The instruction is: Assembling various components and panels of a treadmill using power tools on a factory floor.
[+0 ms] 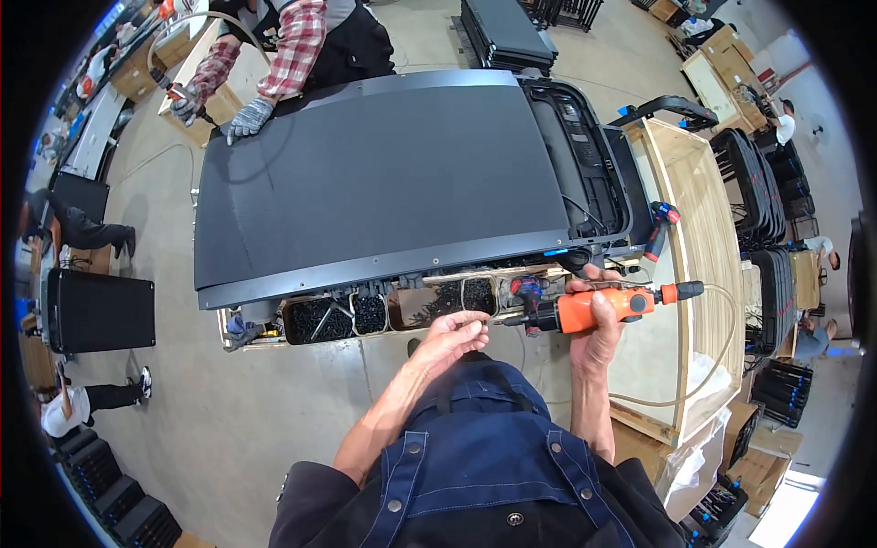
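My right hand (pixel 598 338) is wrapped round an orange power screwdriver (pixel 585 312), held level with its black nose and bit pointing left. A hose runs from its back end. My left hand (pixel 449 342) is closed in a pinch at the tip of the bit; whatever lies between the fingertips is too small to make out. Just beyond both hands lies a long dark machine, which looks like a treadmill (pixel 384 173), with small screws along its near rail. Open bins (pixel 320 321) of small black parts sit below that rail, near my left hand.
Across the machine, a co-worker's gloved hands (pixel 248 121) work at its far left corner with another driver. A wooden crate (pixel 671 183) stands on the right, a red-and-black cordless driver (pixel 660 230) at its edge. Dark panels (pixel 507 41) are stacked behind. More people stand at the left.
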`<action>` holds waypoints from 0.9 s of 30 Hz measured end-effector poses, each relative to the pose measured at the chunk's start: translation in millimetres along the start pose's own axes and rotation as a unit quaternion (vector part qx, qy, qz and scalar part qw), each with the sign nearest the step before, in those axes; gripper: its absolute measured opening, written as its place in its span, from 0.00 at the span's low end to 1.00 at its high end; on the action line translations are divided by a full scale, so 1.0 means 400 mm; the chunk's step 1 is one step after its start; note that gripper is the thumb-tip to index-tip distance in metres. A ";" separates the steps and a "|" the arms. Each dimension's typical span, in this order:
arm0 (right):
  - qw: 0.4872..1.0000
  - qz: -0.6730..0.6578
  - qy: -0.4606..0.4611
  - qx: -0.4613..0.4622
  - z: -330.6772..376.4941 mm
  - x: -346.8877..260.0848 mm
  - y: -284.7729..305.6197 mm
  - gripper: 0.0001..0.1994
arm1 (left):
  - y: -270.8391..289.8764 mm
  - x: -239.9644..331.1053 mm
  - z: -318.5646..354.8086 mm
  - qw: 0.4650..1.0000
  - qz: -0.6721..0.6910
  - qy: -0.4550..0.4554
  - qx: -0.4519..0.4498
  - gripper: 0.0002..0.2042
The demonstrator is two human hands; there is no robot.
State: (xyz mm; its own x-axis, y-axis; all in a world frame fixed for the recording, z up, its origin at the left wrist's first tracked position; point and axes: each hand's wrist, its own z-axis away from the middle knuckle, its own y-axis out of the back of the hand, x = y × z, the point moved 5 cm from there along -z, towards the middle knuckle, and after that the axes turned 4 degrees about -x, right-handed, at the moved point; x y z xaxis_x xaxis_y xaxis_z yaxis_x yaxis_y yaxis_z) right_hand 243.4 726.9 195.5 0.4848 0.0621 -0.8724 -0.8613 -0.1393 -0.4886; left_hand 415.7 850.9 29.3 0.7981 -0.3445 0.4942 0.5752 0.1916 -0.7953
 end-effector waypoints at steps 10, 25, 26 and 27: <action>1.000 -0.020 -0.022 0.009 -0.097 0.003 0.087 0.24 | -0.126 -0.039 -0.089 0.983 0.181 -0.026 -0.023 0.10; 0.992 0.001 -0.036 0.120 -0.256 -0.029 0.263 0.26 | -0.221 -0.005 -0.307 0.968 -0.198 -0.114 0.109 0.08; 0.993 0.014 -0.025 0.114 -0.266 -0.039 0.268 0.26 | -0.229 -0.003 -0.328 0.974 -0.189 -0.085 0.087 0.09; 0.994 0.026 -0.014 0.107 -0.275 -0.046 0.270 0.26 | -0.237 -0.001 -0.345 0.980 -0.180 -0.057 0.065 0.11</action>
State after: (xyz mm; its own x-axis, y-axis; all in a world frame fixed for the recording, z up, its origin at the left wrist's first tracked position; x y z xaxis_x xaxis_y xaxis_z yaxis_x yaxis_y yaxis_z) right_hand 158.2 602.0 160.5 0.4375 0.0880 -0.8949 -0.8989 0.0706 -0.4325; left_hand 336.2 706.0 55.8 0.5499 -0.3072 0.7767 0.8352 0.1952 -0.5142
